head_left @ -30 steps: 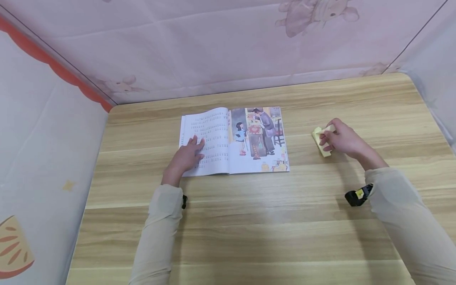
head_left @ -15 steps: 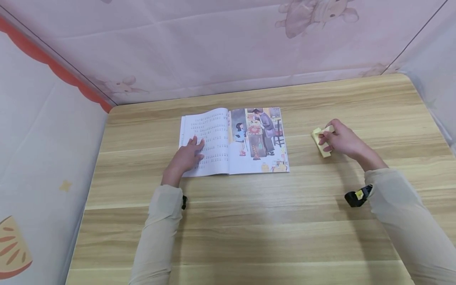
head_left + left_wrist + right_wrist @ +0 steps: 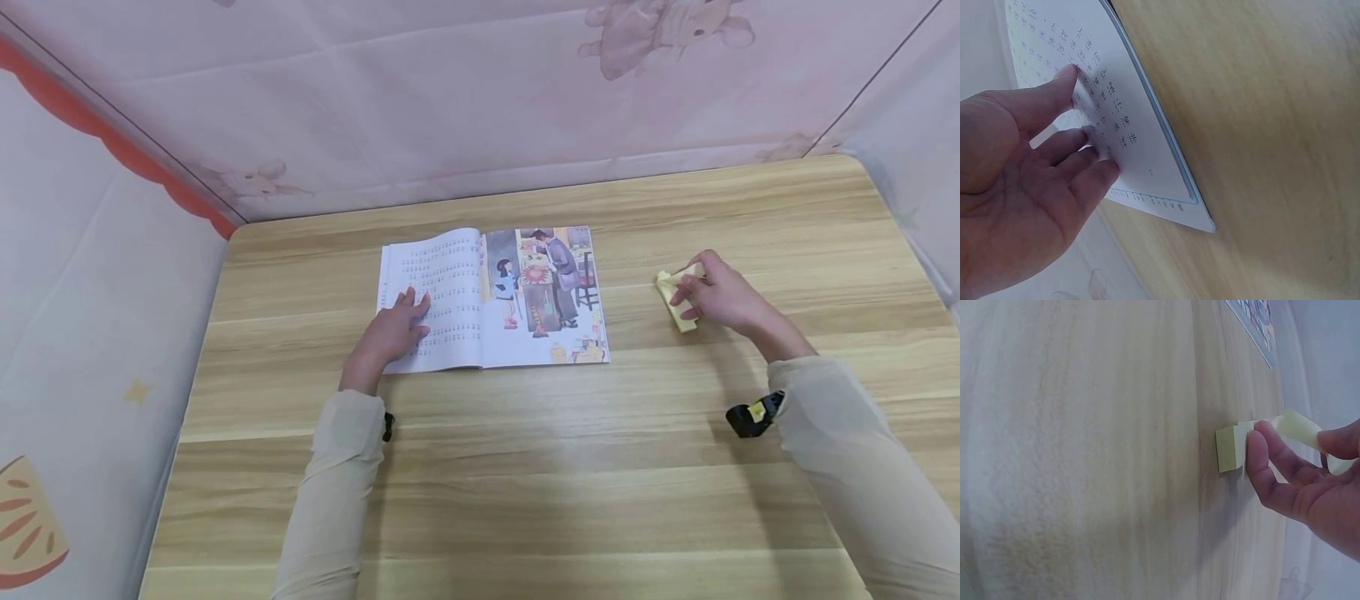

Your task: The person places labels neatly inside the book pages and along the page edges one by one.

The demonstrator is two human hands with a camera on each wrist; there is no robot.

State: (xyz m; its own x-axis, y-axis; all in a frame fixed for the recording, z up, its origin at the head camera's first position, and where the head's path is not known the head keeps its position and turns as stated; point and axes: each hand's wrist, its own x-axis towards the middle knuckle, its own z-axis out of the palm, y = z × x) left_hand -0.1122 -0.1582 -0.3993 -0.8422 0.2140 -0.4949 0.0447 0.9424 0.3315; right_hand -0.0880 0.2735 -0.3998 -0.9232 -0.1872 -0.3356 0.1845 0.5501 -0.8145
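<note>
An open picture book (image 3: 546, 343) lies on the table, text on its left page and a coloured illustration on its right. My left hand (image 3: 390, 331) rests on the left page with fingers spread; in the left wrist view the fingertips (image 3: 1110, 169) touch the paper near its outer edge. To the right of the book is a pale yellow sticky note pad (image 3: 682, 315). My right hand (image 3: 723, 292) is over it. In the right wrist view, fingers press against the thick pad (image 3: 1229, 450) while the thumb pinches a lifted, curled sheet (image 3: 1300, 429). The hand partly hides the sheet.
The wood-grain table (image 3: 495, 483) extends around the book and pad. Behind it hangs a pink printed cloth (image 3: 450, 100), and another pale cloth (image 3: 82, 275) borders the left side. A black wrist device (image 3: 752, 415) hangs beside the right sleeve.
</note>
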